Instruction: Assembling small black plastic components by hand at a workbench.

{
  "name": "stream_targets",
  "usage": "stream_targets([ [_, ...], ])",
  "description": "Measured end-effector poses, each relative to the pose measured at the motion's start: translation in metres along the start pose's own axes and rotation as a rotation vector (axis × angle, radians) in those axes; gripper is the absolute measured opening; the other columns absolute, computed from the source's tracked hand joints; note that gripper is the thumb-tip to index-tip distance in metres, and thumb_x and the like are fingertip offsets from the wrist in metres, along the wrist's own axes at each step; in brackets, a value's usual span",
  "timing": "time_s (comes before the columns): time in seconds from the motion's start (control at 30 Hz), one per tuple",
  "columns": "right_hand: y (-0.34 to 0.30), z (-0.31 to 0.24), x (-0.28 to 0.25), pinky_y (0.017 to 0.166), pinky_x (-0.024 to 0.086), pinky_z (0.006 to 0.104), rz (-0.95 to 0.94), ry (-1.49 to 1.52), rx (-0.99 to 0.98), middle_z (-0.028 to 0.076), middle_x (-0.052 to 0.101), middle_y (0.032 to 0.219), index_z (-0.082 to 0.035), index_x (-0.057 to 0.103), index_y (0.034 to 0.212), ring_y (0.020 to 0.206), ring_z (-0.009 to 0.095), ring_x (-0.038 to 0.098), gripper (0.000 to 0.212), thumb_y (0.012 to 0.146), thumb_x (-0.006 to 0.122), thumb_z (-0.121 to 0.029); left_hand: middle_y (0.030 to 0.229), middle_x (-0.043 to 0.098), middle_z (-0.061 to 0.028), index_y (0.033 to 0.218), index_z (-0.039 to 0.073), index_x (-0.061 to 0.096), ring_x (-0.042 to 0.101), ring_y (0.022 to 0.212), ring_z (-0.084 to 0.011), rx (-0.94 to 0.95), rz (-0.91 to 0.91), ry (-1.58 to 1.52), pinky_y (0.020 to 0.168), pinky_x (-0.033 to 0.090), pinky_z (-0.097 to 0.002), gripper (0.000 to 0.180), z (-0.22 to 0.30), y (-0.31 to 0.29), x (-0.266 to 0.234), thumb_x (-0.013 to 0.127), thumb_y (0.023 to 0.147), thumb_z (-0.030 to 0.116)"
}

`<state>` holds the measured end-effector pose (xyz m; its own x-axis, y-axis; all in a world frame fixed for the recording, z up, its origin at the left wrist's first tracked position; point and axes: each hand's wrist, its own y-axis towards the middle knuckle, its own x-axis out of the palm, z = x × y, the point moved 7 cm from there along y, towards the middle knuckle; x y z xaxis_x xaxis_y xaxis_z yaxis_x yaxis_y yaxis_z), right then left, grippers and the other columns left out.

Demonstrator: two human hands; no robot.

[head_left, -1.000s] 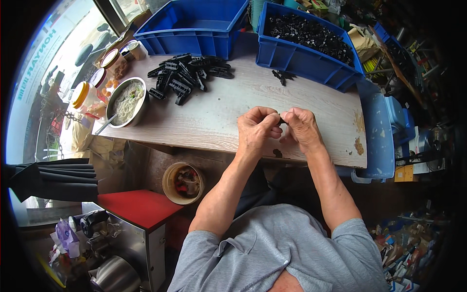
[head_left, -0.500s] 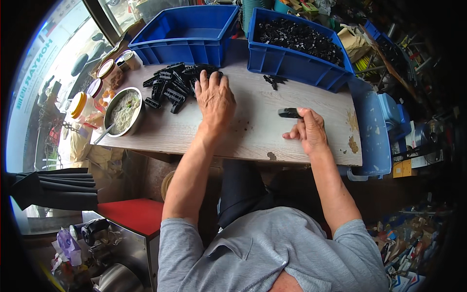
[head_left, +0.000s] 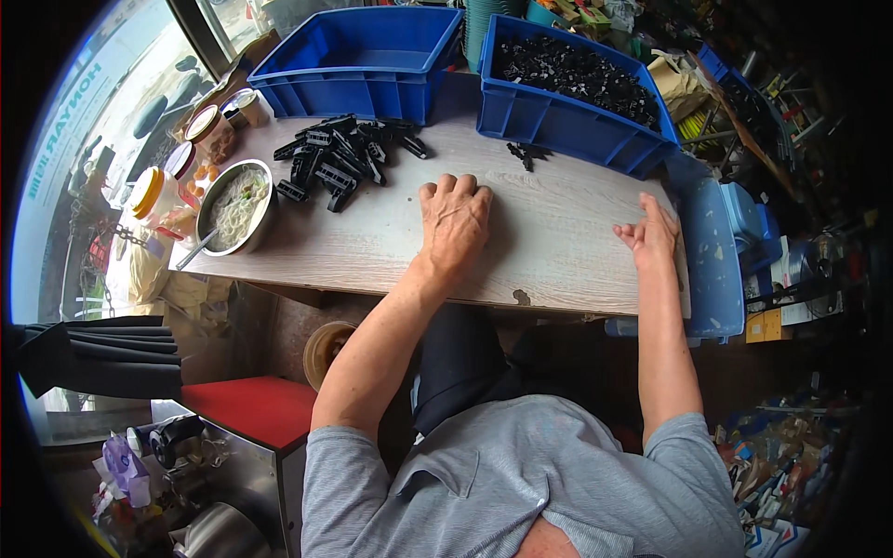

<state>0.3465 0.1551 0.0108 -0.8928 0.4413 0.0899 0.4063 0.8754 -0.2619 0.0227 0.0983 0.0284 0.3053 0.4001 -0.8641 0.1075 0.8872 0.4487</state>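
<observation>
My left hand [head_left: 455, 223] rests knuckles-up over the middle of the wooden table [head_left: 567, 242]. Its fingers curl under, hiding whatever they may hold. Off to the right, above the table's right end, my right hand [head_left: 655, 234] has its fingers partly stretched and apart, with nothing visible in them. A pile of long black plastic parts [head_left: 337, 160] lies beyond and left of my left hand, apart from it. Several small black pieces [head_left: 526, 155] are scattered in front of the right blue crate [head_left: 558, 123], which is filled with many more small black pieces.
Another blue crate [head_left: 339, 93] stands behind the pile, its visible floor bare. At the table's left edge are a metal bowl of noodles [head_left: 234, 212] with a spoon and several lidded jars [head_left: 158, 197]. A blue plastic bin [head_left: 714, 279] adjoins the right edge.
My left hand has drawn back from the pile toward the right and nearer me, its fingers now curled. My right hand has moved right; the black part it held no longer shows.
</observation>
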Motion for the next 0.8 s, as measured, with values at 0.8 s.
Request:
stream_targets([
  [0.8,-0.019,0.012,0.17,0.035,0.042,0.0296,-0.361,-0.728,-0.097,0.003,0.059,0.066,-0.005,0.071,0.097,0.034,0.01,0.04,0.02,0.083,0.071,-0.019,0.106,0.067,-0.0171,0.106,0.001,0.067,0.058,0.115,-0.0366,-0.324,0.388,-0.507,0.1,0.045,-0.0422,0.024,-0.025,-0.058,-0.046,0.071,0.083,0.008],
])
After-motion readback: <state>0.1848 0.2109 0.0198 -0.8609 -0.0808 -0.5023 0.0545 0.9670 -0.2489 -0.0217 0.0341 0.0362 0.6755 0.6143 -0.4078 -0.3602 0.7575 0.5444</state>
